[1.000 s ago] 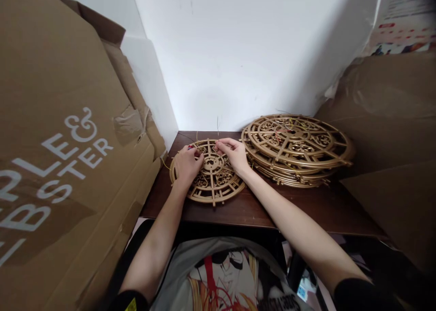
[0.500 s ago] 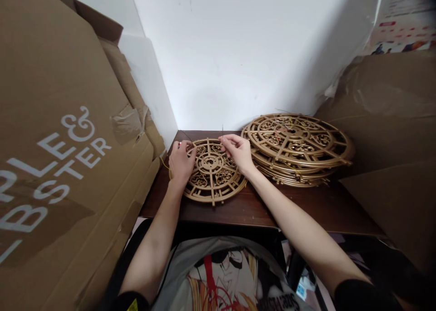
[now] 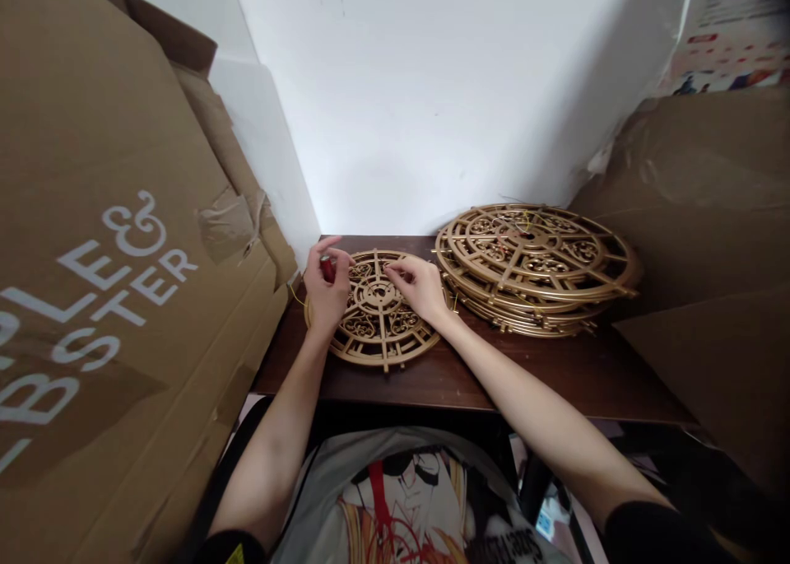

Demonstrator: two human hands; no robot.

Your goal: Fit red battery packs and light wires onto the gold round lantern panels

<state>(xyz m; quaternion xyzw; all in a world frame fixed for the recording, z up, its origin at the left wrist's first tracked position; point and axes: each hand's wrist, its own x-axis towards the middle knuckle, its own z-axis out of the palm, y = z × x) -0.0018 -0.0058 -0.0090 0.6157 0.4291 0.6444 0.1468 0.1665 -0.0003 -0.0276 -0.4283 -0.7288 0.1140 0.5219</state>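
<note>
A small gold openwork disc (image 3: 378, 321) lies flat on the dark wooden table (image 3: 573, 370). My left hand (image 3: 324, 293) rests on the disc's left edge, its thumb and fingers pinched on a small red object (image 3: 327, 268). My right hand (image 3: 421, 288) lies over the disc's upper right part, fingers curled down onto the lattice; what they pinch, if anything, is too small to name. A thin yellow wire (image 3: 299, 295) runs off the disc's left side.
A stack of larger gold openwork discs (image 3: 532, 263) sits at the table's back right. A big printed cardboard box (image 3: 104, 284) walls the left side, brown cardboard (image 3: 709, 243) the right, a white wall (image 3: 432, 103) behind.
My left hand has lifted a small red object into view at the disc's left edge. My right hand has dropped from a raised pinch down onto the disc's lattice.
</note>
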